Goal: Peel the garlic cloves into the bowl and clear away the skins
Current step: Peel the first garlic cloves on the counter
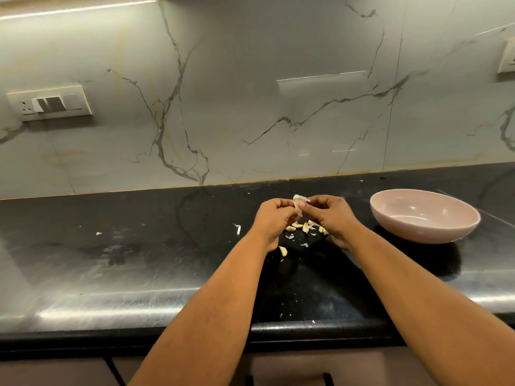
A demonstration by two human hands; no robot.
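Both hands are raised just above a black countertop (139,274), fingertips brought together. A garlic clove (300,203) with papery skin partly lifted is pinched between the curled fingers of the left hand (271,218) and the right hand (331,215). The skin is seen standing up above the fingertips.

Directly below the hands, a small cluster of garlic cloves (302,226) lies on the countertop, mixed with loose skin flakes (304,244). One further clove (282,250) lies near the left wrist, slightly apart from the cluster. A single curled strip of skin (237,228) is located to the left of the left hand, and a small fragment (98,233) lies well apart, far to the left.

A pale pink bowl (423,232) is placed on the countertop to the right of the right hand, near but not touching it. No cloves are visible in the part of its interior that is shown.

A marble-patterned wall (250,93) rises behind the countertop. A switch plate (50,105) is mounted on it at left, and a second plate (507,58) is partly visible at the right edge.
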